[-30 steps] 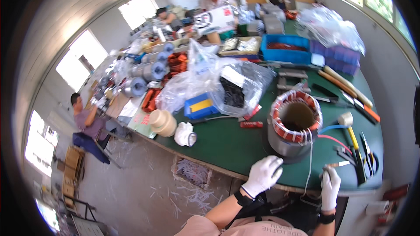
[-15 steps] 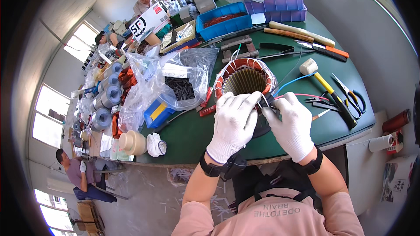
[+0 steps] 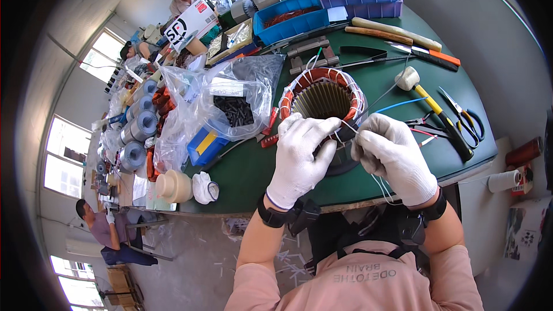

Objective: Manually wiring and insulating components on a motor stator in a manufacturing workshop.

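Observation:
A motor stator (image 3: 320,101), with orange-red windings laced in white cord around a ribbed metal bore, stands on the green table. My left hand (image 3: 304,158), in a white glove, rests curled on its near rim, fingertips against the winding beside the lacing. Between my hands runs a thin white cord (image 3: 349,127), pinched in the gloved fingers of my right hand (image 3: 397,155). A loose loop of cord hangs below that hand. Blue, red and grey leads come off the stator's right side; their near ends are partly hidden by my right hand.
Right of the stator lie a mallet (image 3: 436,112), scissors (image 3: 462,116) and pliers (image 3: 425,124). To the left are a plastic bag of black pieces (image 3: 233,109) and a small blue box (image 3: 206,146). Blue (image 3: 295,30) and purple bins (image 3: 368,9) stand behind. Other people sit farther left.
My right hand has turned and drawn slightly right, palm side more visible, with the cord now stretched between the hands and a loop hanging below. My left hand stays by the stator's rim.

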`<state>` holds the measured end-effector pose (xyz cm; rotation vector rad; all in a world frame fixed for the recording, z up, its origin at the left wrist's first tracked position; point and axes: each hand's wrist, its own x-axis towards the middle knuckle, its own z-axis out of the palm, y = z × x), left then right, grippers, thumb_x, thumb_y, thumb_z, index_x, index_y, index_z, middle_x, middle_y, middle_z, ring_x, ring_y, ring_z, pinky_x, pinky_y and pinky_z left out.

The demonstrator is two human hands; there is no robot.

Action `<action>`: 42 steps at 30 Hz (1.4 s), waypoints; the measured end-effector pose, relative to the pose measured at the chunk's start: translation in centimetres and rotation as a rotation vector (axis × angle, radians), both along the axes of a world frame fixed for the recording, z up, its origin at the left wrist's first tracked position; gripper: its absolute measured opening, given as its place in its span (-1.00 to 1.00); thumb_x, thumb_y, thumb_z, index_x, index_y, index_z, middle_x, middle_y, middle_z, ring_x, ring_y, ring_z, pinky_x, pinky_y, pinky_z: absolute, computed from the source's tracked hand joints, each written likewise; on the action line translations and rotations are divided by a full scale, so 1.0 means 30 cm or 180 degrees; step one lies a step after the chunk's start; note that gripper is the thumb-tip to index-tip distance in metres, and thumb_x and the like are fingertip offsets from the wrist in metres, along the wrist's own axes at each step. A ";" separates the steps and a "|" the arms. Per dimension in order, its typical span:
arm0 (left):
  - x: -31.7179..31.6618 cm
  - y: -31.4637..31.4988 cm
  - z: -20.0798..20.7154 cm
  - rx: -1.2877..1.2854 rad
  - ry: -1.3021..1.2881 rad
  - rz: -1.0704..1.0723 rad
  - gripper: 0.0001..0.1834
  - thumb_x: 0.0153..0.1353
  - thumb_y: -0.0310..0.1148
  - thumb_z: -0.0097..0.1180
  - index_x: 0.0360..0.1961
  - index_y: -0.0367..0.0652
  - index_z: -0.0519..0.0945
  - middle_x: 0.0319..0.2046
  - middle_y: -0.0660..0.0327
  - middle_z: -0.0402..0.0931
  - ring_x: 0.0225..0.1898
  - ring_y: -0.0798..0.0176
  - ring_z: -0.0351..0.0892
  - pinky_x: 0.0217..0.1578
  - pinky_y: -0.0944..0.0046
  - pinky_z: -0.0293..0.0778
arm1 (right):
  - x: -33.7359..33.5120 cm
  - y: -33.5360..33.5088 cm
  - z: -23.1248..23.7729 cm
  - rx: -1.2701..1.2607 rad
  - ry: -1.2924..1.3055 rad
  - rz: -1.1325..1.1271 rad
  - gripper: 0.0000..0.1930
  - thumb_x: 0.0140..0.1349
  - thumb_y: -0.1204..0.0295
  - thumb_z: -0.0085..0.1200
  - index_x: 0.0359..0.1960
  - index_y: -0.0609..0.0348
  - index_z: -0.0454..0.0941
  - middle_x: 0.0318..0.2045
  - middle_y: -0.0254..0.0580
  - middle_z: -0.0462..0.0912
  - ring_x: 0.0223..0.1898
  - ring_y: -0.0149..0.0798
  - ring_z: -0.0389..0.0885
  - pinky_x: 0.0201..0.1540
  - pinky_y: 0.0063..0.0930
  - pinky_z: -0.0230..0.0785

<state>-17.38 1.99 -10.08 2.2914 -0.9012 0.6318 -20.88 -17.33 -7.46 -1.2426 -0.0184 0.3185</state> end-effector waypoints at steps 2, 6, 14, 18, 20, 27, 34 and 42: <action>-0.005 -0.006 0.005 -0.0072 0.0129 0.0014 -0.69 -0.01 -0.52 0.17 -0.16 -0.11 0.63 -0.34 0.20 0.61 -0.24 0.11 0.58 0.07 0.11 0.27 | -0.002 -0.026 -0.032 -0.0226 0.0061 0.0101 -0.79 0.29 0.37 -0.02 -0.36 0.30 0.53 -0.53 -0.36 0.51 -0.56 -0.56 0.33 -0.49 -0.66 0.20; 0.004 -0.001 0.007 0.0013 0.0164 -0.0094 -0.66 -0.03 -0.52 0.18 -0.14 -0.13 0.62 -0.31 0.19 0.61 -0.24 0.11 0.57 0.08 0.10 0.27 | 0.023 -0.064 -0.046 -0.1821 -0.0915 0.0701 -0.74 0.27 0.37 0.01 -0.34 0.42 0.50 -0.59 -0.35 0.44 -0.52 -0.47 0.36 -0.45 -0.46 0.27; -0.013 -0.073 -0.050 0.0516 -0.0389 0.0460 -0.36 -0.03 -0.28 0.33 0.13 -0.13 0.46 -0.19 0.17 0.57 -0.18 0.12 0.56 0.15 -0.04 0.22 | -0.007 -0.100 0.002 -0.1271 -0.1699 0.0296 -0.75 0.27 0.36 0.08 -0.38 0.39 0.56 -0.44 -0.34 0.50 -0.38 -0.40 0.40 -0.31 -0.52 0.31; -0.008 -0.067 -0.032 0.0417 -0.0367 0.0246 -0.44 -0.02 -0.32 0.30 0.09 -0.06 0.53 -0.23 0.24 0.57 -0.23 0.17 0.57 0.03 0.06 0.26 | -0.002 -0.068 -0.054 0.0310 -0.1782 0.0539 -0.74 0.29 0.35 0.05 -0.38 0.37 0.54 -0.18 -0.15 0.55 -0.19 -0.29 0.43 -0.15 -0.46 0.33; -0.009 -0.060 -0.025 0.0469 -0.0441 0.0211 -0.49 -0.05 -0.34 0.30 0.03 -0.02 0.58 -0.24 0.28 0.56 -0.26 0.21 0.56 0.00 0.10 0.26 | 0.019 -0.043 -0.118 0.0491 -0.2042 0.0769 -0.72 0.34 0.31 -0.02 -0.41 0.31 0.48 -0.28 -0.19 0.54 -0.22 -0.31 0.42 -0.12 -0.40 0.33; -0.015 -0.042 -0.003 0.0921 -0.0230 0.0059 -0.50 -0.01 -0.42 0.24 0.05 0.00 0.59 -0.15 0.21 0.58 -0.18 0.16 0.55 -0.01 0.10 0.24 | -0.010 0.015 -0.238 -0.1196 -0.3297 -0.0190 -0.86 0.03 0.57 0.13 -0.51 0.20 0.38 -0.39 -0.11 0.44 -0.29 0.01 0.41 -0.17 -0.20 0.29; -0.011 -0.046 0.070 0.0615 0.0608 -0.0117 -0.43 0.05 -0.34 0.23 0.14 -0.21 0.47 -0.24 0.05 0.58 -0.17 0.03 0.52 0.02 0.10 0.27 | -0.021 0.048 -0.269 -0.2070 -0.4087 -0.0318 -0.78 -0.09 0.47 0.25 -0.49 0.18 0.41 -0.35 -0.14 0.46 -0.07 0.00 0.48 -0.13 -0.17 0.34; 0.001 -0.079 0.063 0.1163 0.0286 0.0237 -0.51 0.05 -0.29 0.28 -0.01 -0.25 0.48 -0.46 0.08 0.54 -0.34 0.03 0.57 -0.13 0.04 0.39 | -0.054 0.013 -0.297 -0.2387 -0.4334 -0.0614 -0.83 -0.10 0.49 0.19 -0.49 0.23 0.46 -0.22 -0.08 0.54 0.00 -0.01 0.52 -0.09 -0.20 0.44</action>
